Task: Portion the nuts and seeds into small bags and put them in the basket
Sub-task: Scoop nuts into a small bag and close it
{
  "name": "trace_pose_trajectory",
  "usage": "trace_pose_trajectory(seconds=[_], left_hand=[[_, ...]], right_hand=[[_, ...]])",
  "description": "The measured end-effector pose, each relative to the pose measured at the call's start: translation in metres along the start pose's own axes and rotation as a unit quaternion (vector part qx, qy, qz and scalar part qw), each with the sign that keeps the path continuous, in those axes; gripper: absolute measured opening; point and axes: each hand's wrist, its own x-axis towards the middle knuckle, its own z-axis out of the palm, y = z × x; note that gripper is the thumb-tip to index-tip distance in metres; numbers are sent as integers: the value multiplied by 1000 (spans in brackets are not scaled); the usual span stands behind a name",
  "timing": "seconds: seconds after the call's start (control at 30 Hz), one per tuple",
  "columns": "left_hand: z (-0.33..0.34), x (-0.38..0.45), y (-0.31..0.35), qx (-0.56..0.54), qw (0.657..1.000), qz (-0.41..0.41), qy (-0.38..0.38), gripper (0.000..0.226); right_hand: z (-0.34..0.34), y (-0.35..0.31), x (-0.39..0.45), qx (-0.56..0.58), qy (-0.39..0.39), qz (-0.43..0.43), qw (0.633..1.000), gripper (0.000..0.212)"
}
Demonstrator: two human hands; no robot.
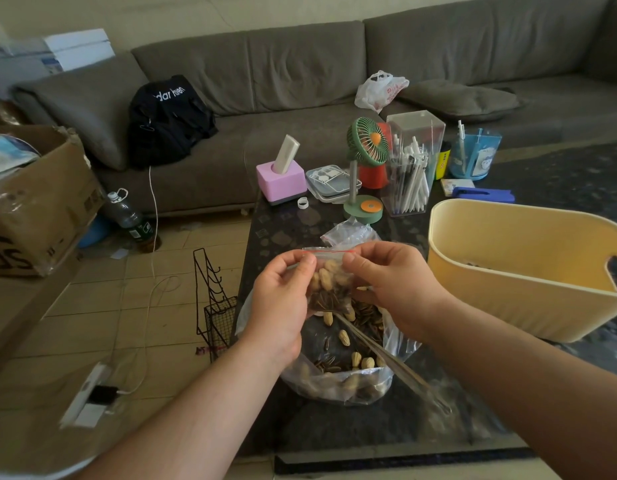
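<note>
Both hands are up over the dark tabletop [335, 427], pinching the top of a small zip bag [329, 271] between them — the left hand [283, 299] grips its left corner with thumb and curled fingers, the right hand [386, 278] clamps the right corner the same way, right at the red seal strip. The little bag holds peanuts in the shell above a layer of striped sunflower seeds. Directly below it lies the large clear bag [341, 375] of loose peanuts and seeds (open and slumped on the tabletop), with a pair of metal tongs [393, 362] lying across its mouth, handle end toward the near right. The pale yellow basket [508, 282] stands just to the right of the hands, near the right edge of the view; something dark shows at its bottom, too hidden to name. Further back on the tabletop stand a green desk fan [366, 143], a pink box [281, 178] and a clear pen holder [412, 168].
</note>
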Motion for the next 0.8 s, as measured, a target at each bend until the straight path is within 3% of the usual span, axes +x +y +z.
trace_pose_trajectory(seconds=[0.37,0.6,0.8], left_hand=[[2,-2,1,14,1000,-6,-12,20],[2,-3,2,-3,999,-27,-17,22],[1,-4,4,-2,999,-32,-42,20]], right_hand=[[0,0,1,-76,48,-40,995,12],[-1,-2,-2,-54,-5,-31,998,8],[2,-4,-3,-45,6,-44,998,10]])
